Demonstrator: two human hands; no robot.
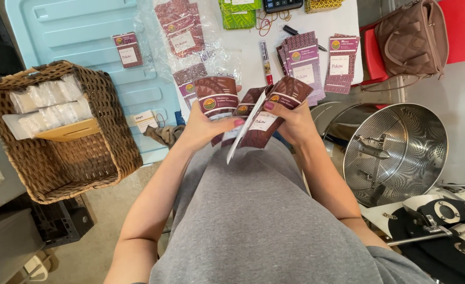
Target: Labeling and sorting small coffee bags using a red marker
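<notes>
My left hand [203,126] is curled around a maroon pouch [217,95] with a round emblem and a white label, thumb across its lower front, holding it upright in front of my grey shirt. My right hand [291,122] is closed on a small fan of the same maroon pouches [274,108], thumb pressed on the front one, fingers wrapped behind; a white strip [243,132] slants down between the two hands, and I cannot tell which hand pinches it. Both bundles sit just above my lap, at the near edge of the white counter [324,23].

On the counter beyond lie more stacks of patterned pouches [302,58] and a second stack [342,63] to their right, with a marker pen [264,60] between them and a clear bag of pouches [182,31]. To my left a wicker basket [111,131] holds small white packets, resting beside a pale blue plastic lid [74,26]. To my right stands a perforated steel drum [401,142], and a brown quilted bag [411,37] sits on a red chair.
</notes>
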